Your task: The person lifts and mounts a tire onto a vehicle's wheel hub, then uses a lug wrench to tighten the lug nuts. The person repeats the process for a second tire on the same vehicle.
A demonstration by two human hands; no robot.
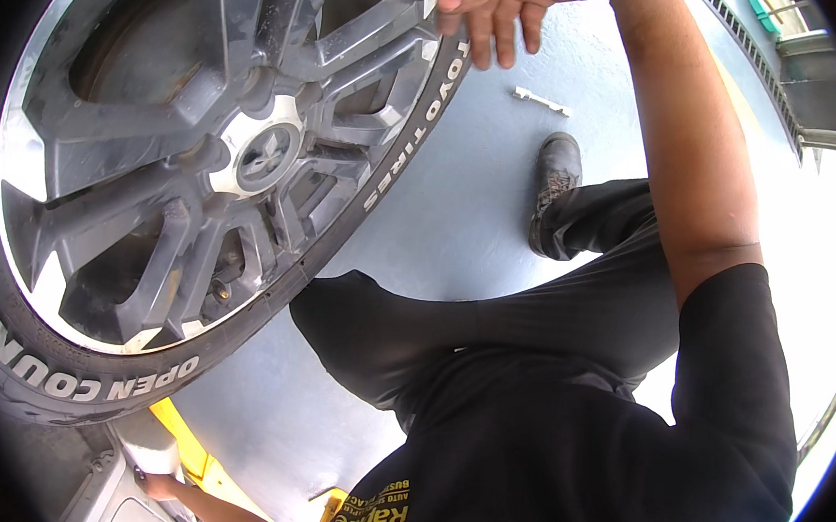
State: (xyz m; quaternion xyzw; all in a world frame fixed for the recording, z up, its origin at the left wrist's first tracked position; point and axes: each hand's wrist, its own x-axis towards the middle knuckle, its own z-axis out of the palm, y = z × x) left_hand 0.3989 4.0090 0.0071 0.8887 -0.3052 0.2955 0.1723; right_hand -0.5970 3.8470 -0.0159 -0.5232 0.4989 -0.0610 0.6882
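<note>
A large alloy wheel with a dark tyre fills the upper left, its pale centre cap facing me. My right hand is at the tyre's upper right edge, thumb beside the rim and fingers loose and apart over the floor. Low at the left, my left hand reaches to a grey metal part below the tyre; I cannot make out its fingers or what they grip.
Yellow metal arms stand below the wheel. My boot and bent dark-trousered leg are on the blue-grey floor. A small white piece lies near the boot. A floor grate runs along the upper right.
</note>
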